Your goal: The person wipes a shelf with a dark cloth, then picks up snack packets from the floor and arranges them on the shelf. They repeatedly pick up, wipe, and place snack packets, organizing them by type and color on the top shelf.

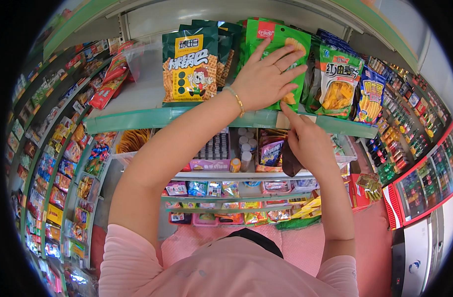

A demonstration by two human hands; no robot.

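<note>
My left hand (269, 76) lies flat with spread fingers against the front of a green snack bag (254, 46) that stands upright on the top shelf. At that bag's lower edge is the extended index finger of my right hand (308, 139). Its other fingers are curled around a dark brown cloth (291, 161), which hangs below them in front of the shelf. Left of the green bag stands a rice-cracker bag (191, 68) with a cartoon figure. To its right are a green-and-white snack bag (339, 81) and a blue snack bag (370, 95).
A green strip (137, 120) edges the top shelf. Red packets (109, 83) lean by a clear plastic bin (141, 61). Lower shelves hold boxes, small bottles (245, 156) and packets. Stocked shelving (55, 163) curves along the left; a red-framed drinks cooler (425, 185) stands at right.
</note>
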